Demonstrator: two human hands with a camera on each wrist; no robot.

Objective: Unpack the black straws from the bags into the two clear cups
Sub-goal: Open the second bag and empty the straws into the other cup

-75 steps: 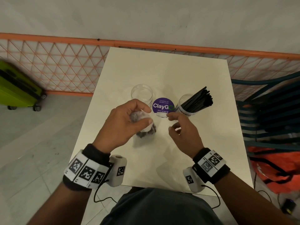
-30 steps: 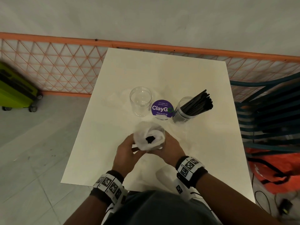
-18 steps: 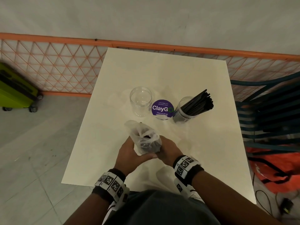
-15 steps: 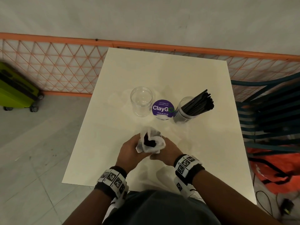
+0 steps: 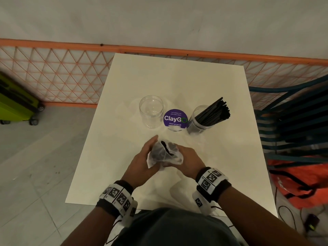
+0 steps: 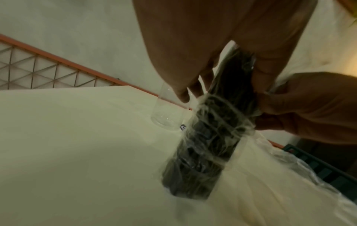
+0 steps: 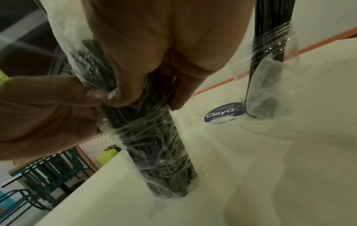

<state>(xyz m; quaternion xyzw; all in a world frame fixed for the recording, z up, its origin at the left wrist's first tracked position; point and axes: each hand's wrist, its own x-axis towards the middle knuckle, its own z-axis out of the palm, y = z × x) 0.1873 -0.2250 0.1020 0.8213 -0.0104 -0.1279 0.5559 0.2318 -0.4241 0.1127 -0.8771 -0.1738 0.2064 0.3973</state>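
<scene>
A clear plastic bag of black straws (image 5: 164, 154) stands upright on the white table (image 5: 177, 82), near its front middle. My left hand (image 5: 142, 161) holds the bag's left side, fingers straight along it and thumb pressed to it (image 6: 208, 145). My right hand (image 5: 190, 157) grips its right side (image 7: 154, 145). Straw ends show at the open top. Behind the bag, an empty clear cup (image 5: 151, 110) stands at the left, and a second clear cup (image 5: 198, 121) at the right holds a leaning bunch of black straws (image 5: 215, 111).
A round purple ClayGo sticker (image 5: 175, 118) lies between the cups. A crumpled empty clear bag (image 6: 289, 160) lies on the table by my right wrist. An orange lattice fence (image 5: 53, 77) runs behind; teal chairs (image 5: 298, 125) stand at the right, a green suitcase (image 5: 14, 103) at the left.
The bag came back from near the cups toward me and now stands on the table. Both hands have worked the plastic down, so the straw tops show at the mouth.
</scene>
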